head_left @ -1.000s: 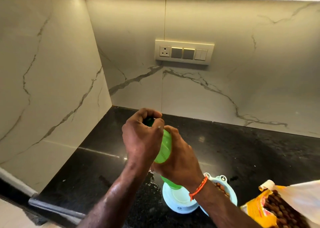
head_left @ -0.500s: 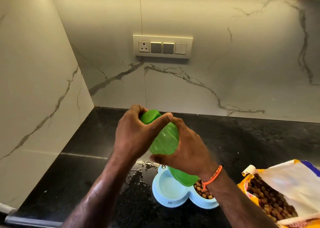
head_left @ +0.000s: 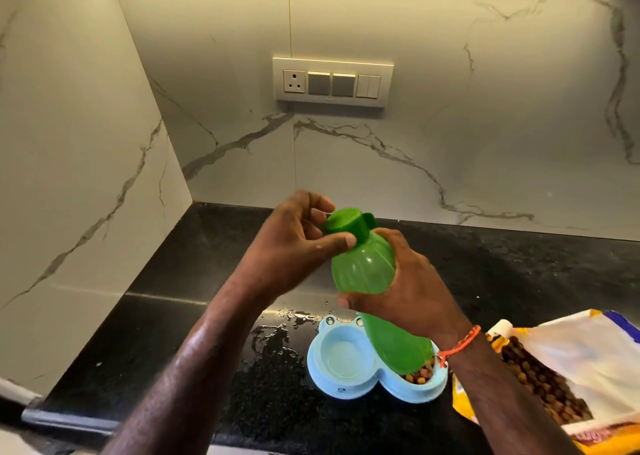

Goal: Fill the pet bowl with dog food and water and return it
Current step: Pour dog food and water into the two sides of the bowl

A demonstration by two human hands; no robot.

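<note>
Here the left hand's fingers point(head_left: 341, 240) pinch the green cap point(head_left: 346, 222) while the right hand point(head_left: 412, 292) clasps the green bottle point(head_left: 367, 271) above the blue pet bowl point(head_left: 332, 383) on the wet black counter point(head_left: 173, 316); best twist steadily, bottle upright, then pour into the bare left well, away from the kibble point(head_left: 420, 376).

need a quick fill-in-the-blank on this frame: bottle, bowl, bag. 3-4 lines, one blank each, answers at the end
1. The left hand grips the bottle's ____, which is still on.
2. The right hand holds the ____-coloured bottle by its body.
3. The right compartment of the pet bowl holds ____.
4. The open food bag lies to the ____ of the bowl.

Answers: cap; green; kibble; right
</note>
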